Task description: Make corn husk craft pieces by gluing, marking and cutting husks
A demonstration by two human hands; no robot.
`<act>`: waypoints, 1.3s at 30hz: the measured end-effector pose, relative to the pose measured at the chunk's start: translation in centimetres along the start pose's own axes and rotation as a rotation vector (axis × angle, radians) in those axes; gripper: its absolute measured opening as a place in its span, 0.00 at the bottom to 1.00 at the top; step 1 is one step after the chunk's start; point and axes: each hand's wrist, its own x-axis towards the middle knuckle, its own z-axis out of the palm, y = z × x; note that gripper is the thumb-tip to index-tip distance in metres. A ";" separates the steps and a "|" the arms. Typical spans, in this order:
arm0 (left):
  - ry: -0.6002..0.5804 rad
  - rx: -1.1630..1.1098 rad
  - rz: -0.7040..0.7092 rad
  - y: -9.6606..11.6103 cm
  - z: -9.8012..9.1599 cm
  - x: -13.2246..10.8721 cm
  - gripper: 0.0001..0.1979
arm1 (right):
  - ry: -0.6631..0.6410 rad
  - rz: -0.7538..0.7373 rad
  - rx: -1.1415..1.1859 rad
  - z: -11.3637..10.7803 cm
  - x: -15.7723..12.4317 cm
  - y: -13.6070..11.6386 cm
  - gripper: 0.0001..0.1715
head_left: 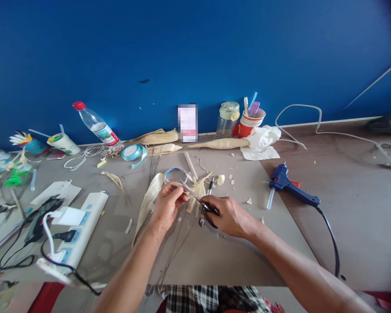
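Note:
In my right hand [226, 213] is a pair of black-handled scissors [193, 192], its blades pointing up and left to the fingertips of my left hand. My left hand [170, 204] is closed in a pinch; what lies between its fingers is too small to make out. Just behind the left fingers is a clear roll of tape [175, 169]. Pale dried corn husk pieces [200, 191] lie beyond the scissors, and a longer corn husk strip [147, 204] rests left of my left hand. A black pen [210, 184] lies partly under my right hand.
A blue glue gun [288, 184] with a cord lies right. A power strip [84, 230] with plugs and cables is left. Along the blue wall stand a water bottle [99, 128], a ribbon roll [133, 152], a lidded jar [228, 119] and red paper cups [250, 124]. Thin wires [179, 243] cross the table.

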 end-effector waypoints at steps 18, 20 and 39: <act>0.013 0.030 0.014 0.1 0.0 0.1 0.10 | -0.003 -0.003 -0.014 0.2 0.0 0.3 0.18; 0.018 0.042 0.019 0.1 0.0 0.0 0.09 | -0.006 0.002 -0.017 0.1 0.0 0.3 0.18; 0.016 0.124 -0.023 0.5 -0.5 0.2 0.08 | 0.120 0.053 0.201 -0.1 0.3 0.9 0.13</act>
